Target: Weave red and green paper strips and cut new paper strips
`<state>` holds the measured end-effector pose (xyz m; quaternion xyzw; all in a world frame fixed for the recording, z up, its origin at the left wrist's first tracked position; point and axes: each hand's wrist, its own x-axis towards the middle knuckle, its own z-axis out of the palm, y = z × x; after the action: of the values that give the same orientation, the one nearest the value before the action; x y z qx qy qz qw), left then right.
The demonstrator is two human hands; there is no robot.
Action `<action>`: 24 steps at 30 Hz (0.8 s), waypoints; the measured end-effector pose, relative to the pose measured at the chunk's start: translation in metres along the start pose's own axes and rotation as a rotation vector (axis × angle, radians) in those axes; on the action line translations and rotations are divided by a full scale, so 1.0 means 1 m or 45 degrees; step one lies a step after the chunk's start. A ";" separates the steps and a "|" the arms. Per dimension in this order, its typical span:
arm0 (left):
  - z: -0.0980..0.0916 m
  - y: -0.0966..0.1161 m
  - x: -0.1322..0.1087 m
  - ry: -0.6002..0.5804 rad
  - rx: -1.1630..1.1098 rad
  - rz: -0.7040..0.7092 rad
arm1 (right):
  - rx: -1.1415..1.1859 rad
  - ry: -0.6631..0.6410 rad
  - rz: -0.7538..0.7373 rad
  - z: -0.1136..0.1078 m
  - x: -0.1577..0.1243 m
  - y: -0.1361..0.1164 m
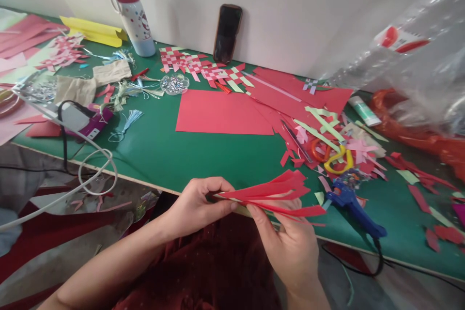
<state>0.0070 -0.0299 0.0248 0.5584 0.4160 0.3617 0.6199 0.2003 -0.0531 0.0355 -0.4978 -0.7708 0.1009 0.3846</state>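
Observation:
Between my hands, above the table's front edge, is a bundle of red paper strips [276, 191] that fans out to the right, with a little pale green paper showing below. My left hand [203, 203] pinches the bundle's gathered left end between thumb and fingers. My right hand [286, 237] is closed on the strips from below, its thumb near their middle; some of its fingers are hidden behind the paper. A flat red paper sheet [225, 112] lies on the table beyond the hands.
A blue glue gun [356, 206] and yellow-handled scissors [339, 160] lie at right among paper scraps. Woven paper pieces [203, 68], a bead dish [175, 84], a phone [227, 34] and a bottle [134, 19] stand or lie behind. A white cable [90, 147] loops over the left edge.

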 end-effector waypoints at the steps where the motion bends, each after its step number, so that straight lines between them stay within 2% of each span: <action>1: -0.001 0.001 0.000 0.002 0.027 0.054 | 0.012 0.010 -0.009 0.000 0.000 0.000; 3: -0.002 0.002 -0.001 0.026 0.119 0.275 | 0.041 0.030 -0.053 -0.001 0.000 0.002; 7: -0.004 0.006 -0.002 0.134 0.407 0.876 | 0.114 0.085 -0.168 -0.002 -0.003 0.004; 9: -0.005 0.007 -0.002 0.181 0.506 1.022 | 0.122 0.116 -0.205 -0.002 -0.003 0.003; 12: -0.005 0.006 -0.001 0.207 0.551 1.085 | 0.110 0.140 -0.244 0.000 -0.002 -0.001; 17: -0.006 0.000 0.001 0.219 0.544 1.050 | 0.085 0.157 -0.229 0.003 -0.002 -0.003; 24: -0.009 0.000 0.000 0.135 0.611 1.009 | -0.044 -0.022 -0.242 -0.004 -0.005 0.001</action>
<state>-0.0010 -0.0265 0.0242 0.7826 0.2737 0.4923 0.2653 0.2048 -0.0572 0.0351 -0.4281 -0.8194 0.0548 0.3772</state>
